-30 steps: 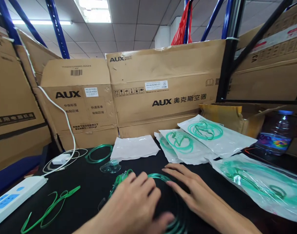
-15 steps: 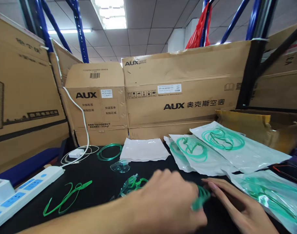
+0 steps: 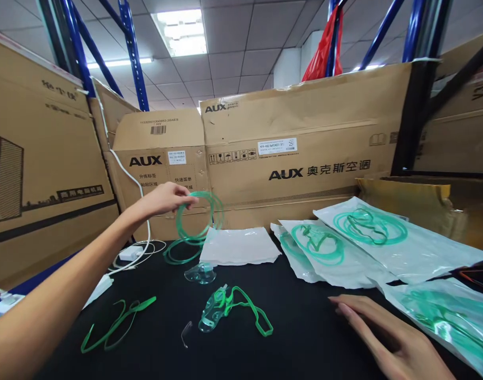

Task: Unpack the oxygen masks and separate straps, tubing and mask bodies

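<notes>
Now the coil is off the mat: half a second ago both hands were low over the green tubing near the front edge; the left hand (image 3: 164, 199) has since swung up and away to the far left, fingers pinched on the coiled translucent green tubing (image 3: 197, 215), which hangs in the air in front of the cartons. My read: the coil is split from the mask and being carried toward the second green tubing coil (image 3: 182, 250) lying flat just below the grip.

Right hand (image 3: 387, 335) is flat on the black table mat (image 3: 304, 327), fingers spread, holding nothing, well right of the grip.

Between the hands, below and right of the grip: clear plastic face mask with green elastic strap (image 3: 225, 310), and a small clear mask cup (image 3: 200, 273). Loose green strap loop (image 3: 116, 323) lies below the grip, to its left.

Further right: flat empty clear bag (image 3: 241, 245), then sealed white pouches holding green tubing (image 3: 336, 243).

Left of the grip: white cable and adapter (image 3: 128, 252). Behind: brown AUX cardboard cartons (image 3: 304, 148), blue rack posts (image 3: 132, 53), ceiling light panels (image 3: 181, 31).
</notes>
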A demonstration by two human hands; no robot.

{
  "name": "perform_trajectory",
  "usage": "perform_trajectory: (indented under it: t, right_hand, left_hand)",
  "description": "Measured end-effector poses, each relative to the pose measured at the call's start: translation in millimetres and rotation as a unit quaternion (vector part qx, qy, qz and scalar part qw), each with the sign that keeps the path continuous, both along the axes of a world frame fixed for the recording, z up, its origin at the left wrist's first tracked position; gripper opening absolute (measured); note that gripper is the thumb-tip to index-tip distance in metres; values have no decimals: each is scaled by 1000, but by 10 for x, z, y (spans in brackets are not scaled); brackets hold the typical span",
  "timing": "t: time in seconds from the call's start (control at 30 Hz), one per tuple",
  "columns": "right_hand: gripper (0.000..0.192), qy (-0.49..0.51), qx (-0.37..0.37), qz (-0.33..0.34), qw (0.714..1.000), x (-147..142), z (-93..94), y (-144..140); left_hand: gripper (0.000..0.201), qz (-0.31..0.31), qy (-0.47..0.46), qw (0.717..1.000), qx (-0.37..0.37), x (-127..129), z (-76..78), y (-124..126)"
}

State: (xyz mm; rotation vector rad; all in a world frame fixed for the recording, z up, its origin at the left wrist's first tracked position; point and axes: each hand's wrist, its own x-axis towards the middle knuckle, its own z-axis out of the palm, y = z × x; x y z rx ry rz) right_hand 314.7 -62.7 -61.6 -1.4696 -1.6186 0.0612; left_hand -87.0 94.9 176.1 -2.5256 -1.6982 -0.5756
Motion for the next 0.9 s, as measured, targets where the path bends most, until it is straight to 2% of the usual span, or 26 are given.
perform_trajectory:
  t: [0.07, 0.13, 0.27, 0.3, 0.37, 0.43, 0.57, 0.7, 0.77, 0.8, 0.9]
  right_hand:
    - [39, -6, 5, -2, 1000, 0, 1, -4]
    - [38, -11, 11, -1, 1000, -6, 10, -11]
    - [40, -14, 11, 1, 1000, -52, 63, -35]
    - [40, -13, 12, 0, 1000, -69, 81, -41]
    - [41, -10, 13, -2, 1000, -102, 119, -52]
    - [43, 0, 11, -3, 1000, -125, 148, -59]
    - [44, 6, 4, -3, 1000, -139, 168, -60]
    - [36, -22, -6, 43, 999, -258, 228, -56]
    - [32, -35, -16, 94, 995, -406, 314, -41]
    - [31, -41, -23, 121, 991, -497, 372, -25]
    - [27, -51, -43, 186, 980, -785, 581, 66]
  left_hand:
    - [47, 51, 25, 997, 46, -124, -178, 80]
    - [39, 93, 61, 992, 67, -191, -479, 125]
    - [17, 98, 141, 985, -2, -247, -1149, 119]
    - [16, 91, 152, 984, -17, -258, -1263, 110]
    - [19, 79, 165, 982, -37, -279, -1390, 99]
    - [21, 74, 169, 982, -44, -288, -1402, 94]
    - [22, 82, 161, 983, -31, -207, -1254, 2]
    - [36, 51, 121, 991, -15, 14, -1083, -337]
    - [43, 8, 92, 995, -46, 138, -1061, -567]
    - [45, -20, 71, 994, -84, 193, -1079, -680]
    - [57, -59, 46, 981, -178, 309, -1237, -945]
